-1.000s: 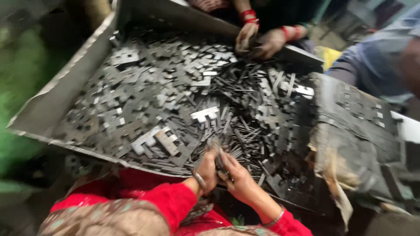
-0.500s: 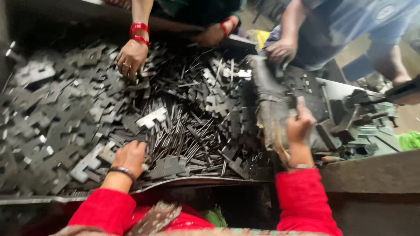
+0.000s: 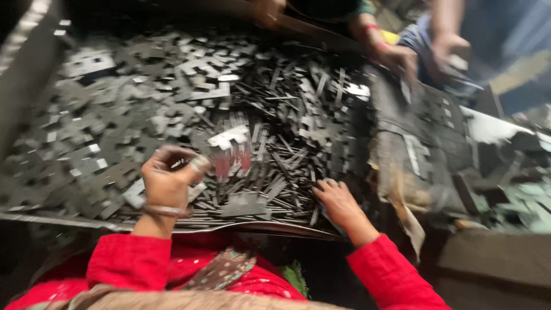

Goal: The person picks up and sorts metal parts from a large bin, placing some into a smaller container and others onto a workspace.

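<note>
Right hand [image 3: 338, 204] has come off the sack [image 3: 402, 172] onto the strips [image 3: 275, 183], fingers spread; left hand [image 3: 166, 178] lifted, clenched on metal pieces [image 3: 198, 165].

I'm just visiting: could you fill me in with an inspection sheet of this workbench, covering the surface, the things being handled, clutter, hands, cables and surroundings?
Surface: large metal tray with raised walls, almost fully covered.
Job's things: heap of flat dark metal pieces, cross-shaped and strip-shaped, lying loose.
Clutter: crumpled dirty sheet draped over the tray's right side.
Hands: left hand raised above the pile, fingers curled, contents blurred; right hand resting flat on the strips.
Cables: nothing seen.
Surroundings: other people's hands working at the far edge; red sleeves at the near edge.
</note>
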